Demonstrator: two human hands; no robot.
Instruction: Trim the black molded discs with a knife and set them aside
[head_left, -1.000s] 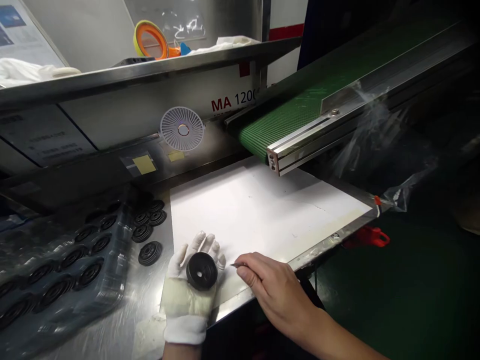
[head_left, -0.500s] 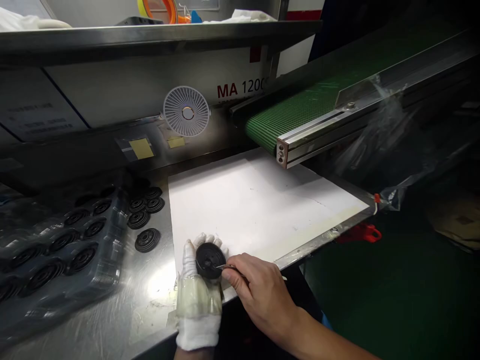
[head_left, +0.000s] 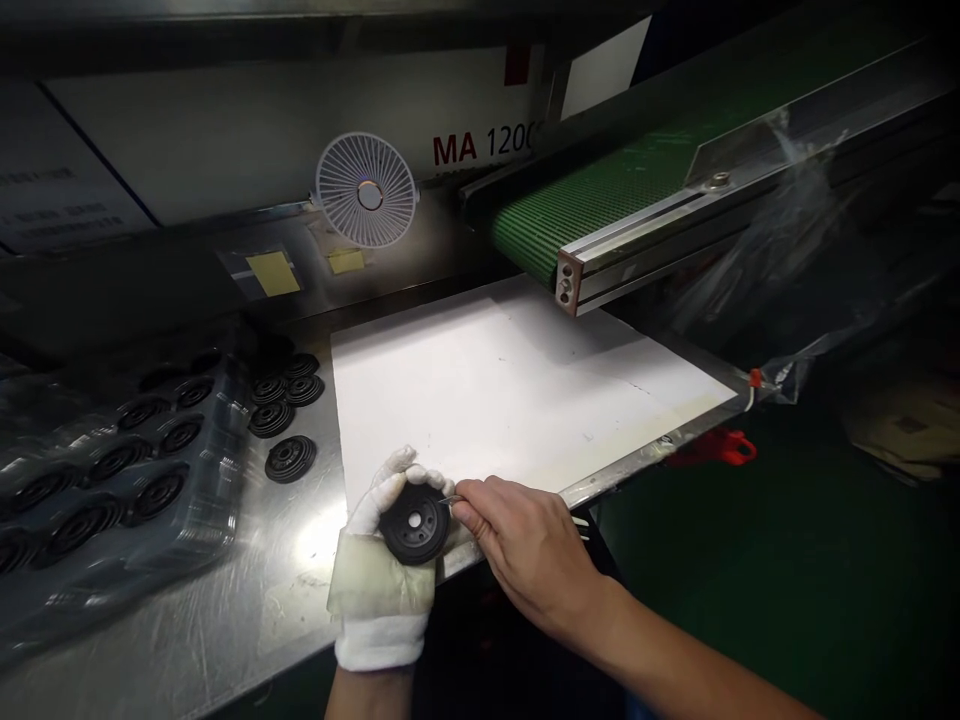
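Note:
My left hand [head_left: 381, 575] wears a white glove with a pale yellowish cover around the palm. Its fingers curl round the rim of a black, wheel-like disc [head_left: 429, 528], whose face is turned up toward me and shows a light spot in the centre. From the right, my bare right hand [head_left: 536, 550] pinches a thin metal-tipped tool [head_left: 451, 499]. The tool's tip is at the disc's upper right edge; my fingers hide most of the rest. Both hands are over the near edge of a white sheet [head_left: 480, 400].
Left of the sheet, several similar black discs [head_left: 290, 459] lie on the metal table [head_left: 225, 620]. A clear plastic tray [head_left: 217, 510] holds more. A green conveyor belt [head_left: 577, 225] overhangs the sheet's back right. A small round fan [head_left: 367, 190] stands behind.
The disc has turned in my left hand, and its lit centre now shows. The tool's tip has gone from the disc's inner face to its upper right edge. The camera view has tipped down.

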